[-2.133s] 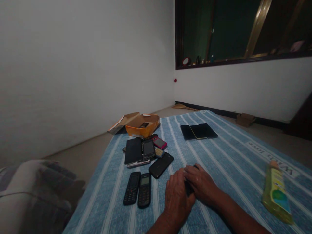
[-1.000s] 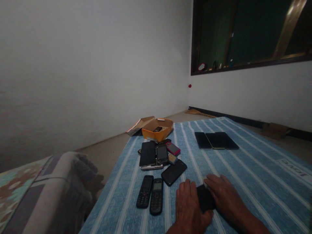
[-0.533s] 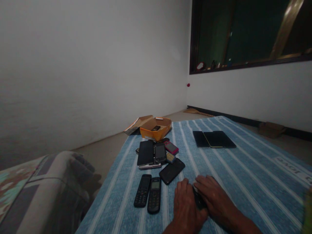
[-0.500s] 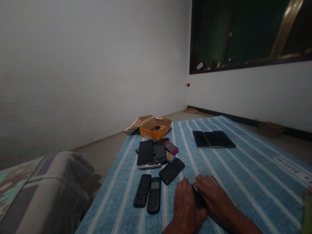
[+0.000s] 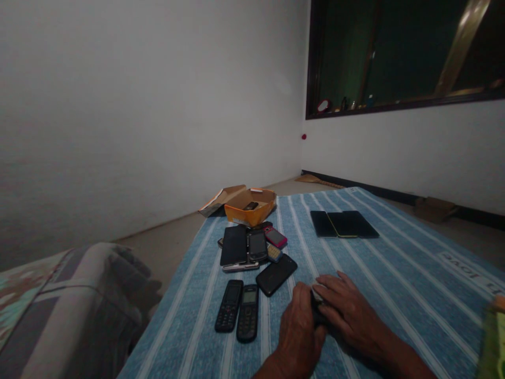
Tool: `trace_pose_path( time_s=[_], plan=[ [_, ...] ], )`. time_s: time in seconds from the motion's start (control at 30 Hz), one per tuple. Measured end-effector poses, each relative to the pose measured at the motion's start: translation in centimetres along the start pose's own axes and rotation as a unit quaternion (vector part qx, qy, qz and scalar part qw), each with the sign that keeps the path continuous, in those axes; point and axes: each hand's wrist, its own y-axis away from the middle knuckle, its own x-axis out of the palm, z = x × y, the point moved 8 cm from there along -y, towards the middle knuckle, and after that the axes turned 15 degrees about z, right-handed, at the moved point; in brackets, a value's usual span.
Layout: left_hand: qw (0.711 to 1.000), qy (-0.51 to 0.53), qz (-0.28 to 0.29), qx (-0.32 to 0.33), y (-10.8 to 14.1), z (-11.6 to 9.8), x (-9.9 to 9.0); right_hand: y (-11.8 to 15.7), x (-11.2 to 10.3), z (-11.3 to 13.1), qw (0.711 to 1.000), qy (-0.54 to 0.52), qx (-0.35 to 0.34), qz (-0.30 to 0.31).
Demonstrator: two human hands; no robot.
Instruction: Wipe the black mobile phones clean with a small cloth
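My left hand [image 5: 300, 329] and my right hand [image 5: 349, 310] are together at the front of the striped blue cloth [image 5: 205, 326]. Between them is a small dark object [image 5: 317, 305], mostly hidden, with both hands closed around its sides. Left of my hands lie two black keypad phones [image 5: 229, 308] [image 5: 248, 316] side by side. Just beyond is a black phone [image 5: 276, 275] lying at a slant. Further back is a heap with a dark flat device [image 5: 234, 245], a dark phone [image 5: 258, 246], a pink phone [image 5: 275, 237] and a phone with yellowish keys [image 5: 274, 252].
An open orange box [image 5: 252, 213] with a small phone inside stands at the back. Dark flat panels [image 5: 345, 225] lie back right. A grey blanket [image 5: 90, 310] is at the left, and a green-yellow item [image 5: 493, 342] at the right edge.
My right hand has risen slightly, its fingers shifting over the dark object. My left hand's fingers have curled in more. The whole view has shifted slightly.
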Motion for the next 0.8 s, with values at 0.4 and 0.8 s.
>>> trace_pose_path(
  time_s=[0.4, 0.8],
  plan=[
    [0.999, -0.032, 0.002, 0.033, 0.2, -0.3, 0.2, 0.5, -0.3, -2.7, 0.996, -0.057, 0.017, -0.060],
    [0.992, -0.087, -0.019, 0.086, 0.7, 0.3, 0.9, 0.9, -1.2, -3.0, 0.996, -0.073, 0.018, -0.042]
  ],
)
